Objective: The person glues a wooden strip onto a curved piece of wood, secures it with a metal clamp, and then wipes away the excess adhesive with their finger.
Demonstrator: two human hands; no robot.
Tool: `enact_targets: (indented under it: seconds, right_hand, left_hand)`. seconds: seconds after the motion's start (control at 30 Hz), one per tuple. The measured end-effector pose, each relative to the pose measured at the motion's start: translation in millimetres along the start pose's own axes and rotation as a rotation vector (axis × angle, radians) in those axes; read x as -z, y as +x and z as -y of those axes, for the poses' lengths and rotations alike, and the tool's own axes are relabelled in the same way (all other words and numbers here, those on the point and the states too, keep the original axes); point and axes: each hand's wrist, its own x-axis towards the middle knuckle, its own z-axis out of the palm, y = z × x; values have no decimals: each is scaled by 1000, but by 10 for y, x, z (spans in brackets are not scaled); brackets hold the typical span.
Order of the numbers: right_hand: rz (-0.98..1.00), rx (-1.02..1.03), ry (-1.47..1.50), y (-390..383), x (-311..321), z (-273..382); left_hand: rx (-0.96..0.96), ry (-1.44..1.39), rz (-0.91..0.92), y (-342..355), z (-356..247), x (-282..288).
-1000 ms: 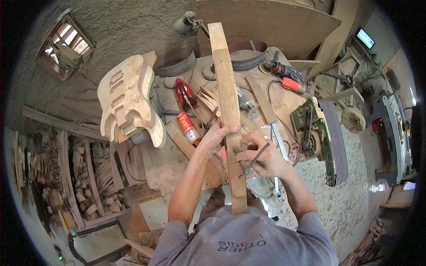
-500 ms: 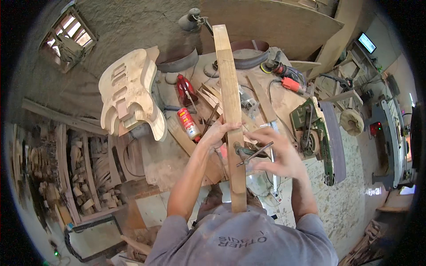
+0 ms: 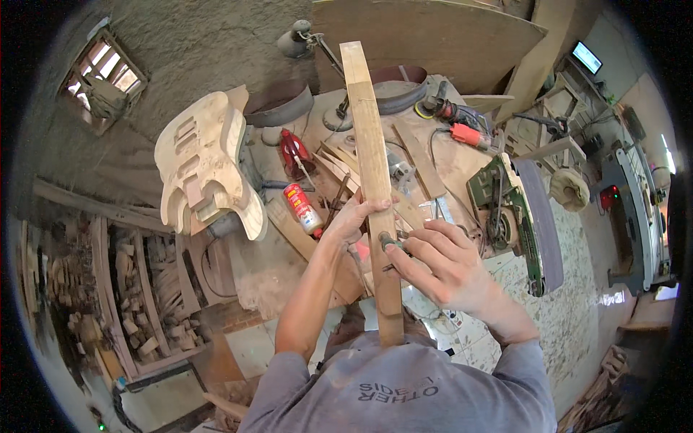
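Note:
A long pale wooden plank stands nearly upright in front of me, its lower end near my chest. My left hand grips the plank's left edge at mid height. A metal clamp screw sits against the plank's right side. My right hand is wrapped around the clamp's handle bar, which is mostly hidden under the fingers.
On the cluttered workbench lie wood strips, a red spray can, a red bottle, a power tool with an orange body and a green belt sander. An unfinished wooden guitar body stands at left. Wood offcuts fill shelves at lower left.
My right hand has come back onto the clamp's handle bar and closed over it; half a second ago its fingers were spread beside the bar. The left hand keeps its grip on the plank.

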Motion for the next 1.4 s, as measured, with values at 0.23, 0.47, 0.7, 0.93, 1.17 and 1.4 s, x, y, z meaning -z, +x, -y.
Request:
enact_targets:
  seconds: [0.23, 0.47, 0.7, 0.93, 1.17, 1.4]
  right_hand:
    - [64, -125, -36, 0, 46, 89]
    - [128, -416, 118, -13, 10, 188]
    - [262, -158, 706, 171, 92, -257]
    - [344, -158, 1059, 161, -7, -311]
    - [712, -414, 1134, 235, -19, -220]
    - [-513, -937, 1495, -28, -711, -1177]
  left_hand:
    - [4, -28, -28, 5, -16, -56]
    - [-2, 2, -5, 42, 7, -60]
    - [-65, 35, -3, -13, 14, -69]
    - [-74, 46, -14, -97, -59, -185]
    - [-71, 21, 15, -121, -103, -203]
    - [-91, 43, 56, -162, -129, -304]
